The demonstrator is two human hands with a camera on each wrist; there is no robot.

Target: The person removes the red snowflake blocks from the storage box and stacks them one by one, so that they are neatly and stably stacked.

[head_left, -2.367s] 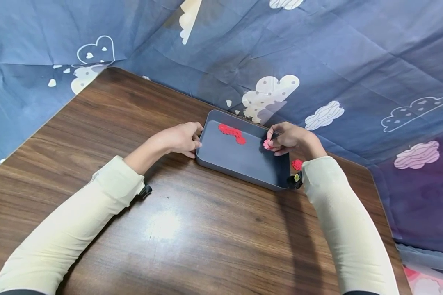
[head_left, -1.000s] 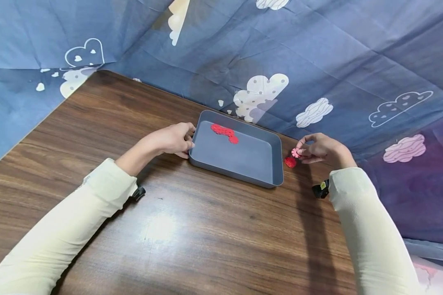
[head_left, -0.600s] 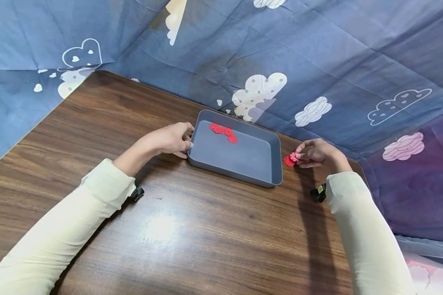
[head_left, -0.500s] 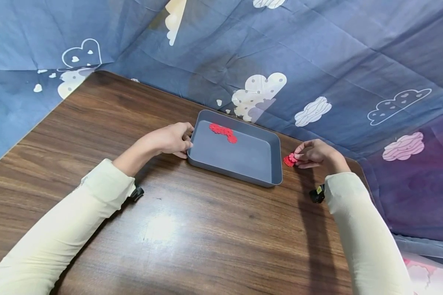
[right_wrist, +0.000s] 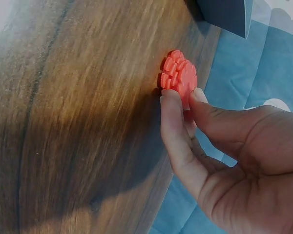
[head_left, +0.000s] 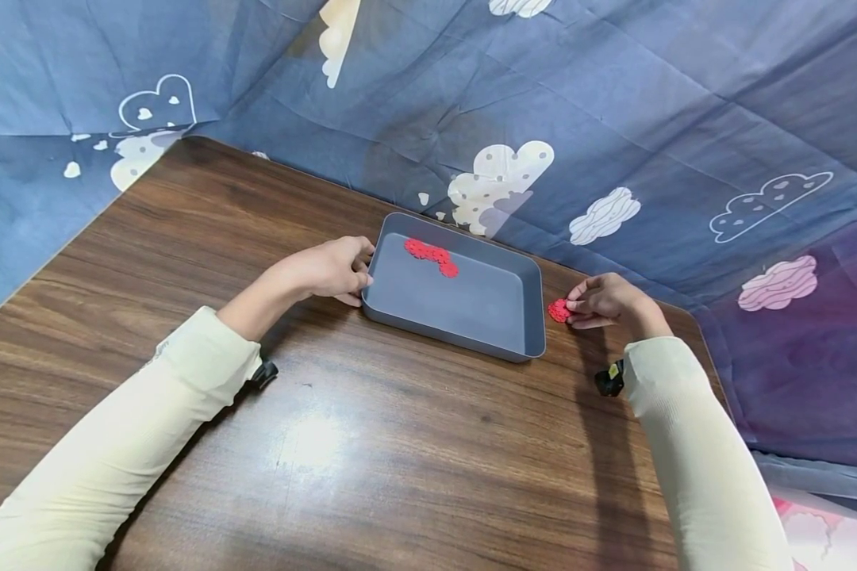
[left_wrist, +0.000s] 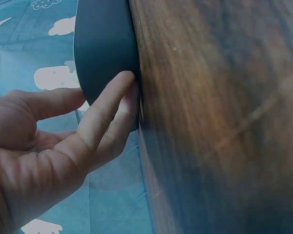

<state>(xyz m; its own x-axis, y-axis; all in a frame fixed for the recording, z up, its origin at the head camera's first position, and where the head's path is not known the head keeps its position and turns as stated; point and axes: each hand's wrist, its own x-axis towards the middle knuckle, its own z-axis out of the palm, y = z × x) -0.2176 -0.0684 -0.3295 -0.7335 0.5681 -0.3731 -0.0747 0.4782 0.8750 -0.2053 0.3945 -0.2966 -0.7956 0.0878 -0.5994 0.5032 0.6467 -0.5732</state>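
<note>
At the left end of a dark grey rectangular tray (head_left: 457, 305), my left hand (head_left: 336, 268) holds the wall. In the left wrist view, the fingers (left_wrist: 100, 117) lie against its outer side, with the thumb at the rim. Several red notched plastic discs (head_left: 432, 255) lie overlapping on the tray floor near its back left. Beyond the tray's right end, my right hand (head_left: 600, 300) pinches a red notched disc (right_wrist: 188, 78) between thumb and fingertips. It is right against other red discs (right_wrist: 170, 70) on the table, part of which the hand hides.
The tray stands on a brown wood-grain table (head_left: 400, 444) near its back edge. A blue cloth (head_left: 400, 95) with cloud prints hangs close behind. A dark strapped device (head_left: 609, 379) sits at the right cuff.
My right hand moved from over the tray, out past its right end, then lowered the pinched disc to the discs on the table. My left hand stays at the tray's left end.
</note>
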